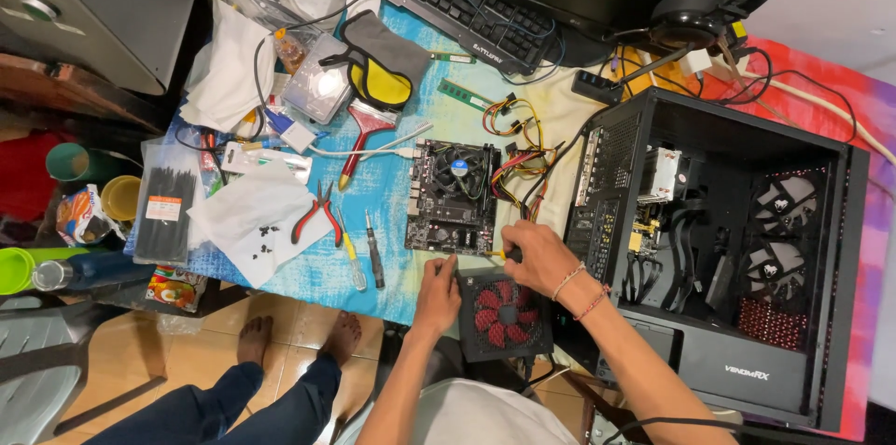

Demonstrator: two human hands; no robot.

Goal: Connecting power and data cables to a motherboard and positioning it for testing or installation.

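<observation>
Now the person is holding a power supply unit point(504, 314) with a red fan at the near edge of the table point(392, 193), between the motherboard point(455, 195) and the open black computer case point(719, 249). Left hand point(437, 291) is gripping its left side, fingers closed on it. Right hand point(539, 258) is closing around a yellow-handled screwdriver point(497, 254) at its top edge.

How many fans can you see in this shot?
4. Red fan in the power supply under both hands; CPU cooler fan on the loose motherboard; two case fans stacked at the open case's right wall. Others may be hidden inside.
</observation>
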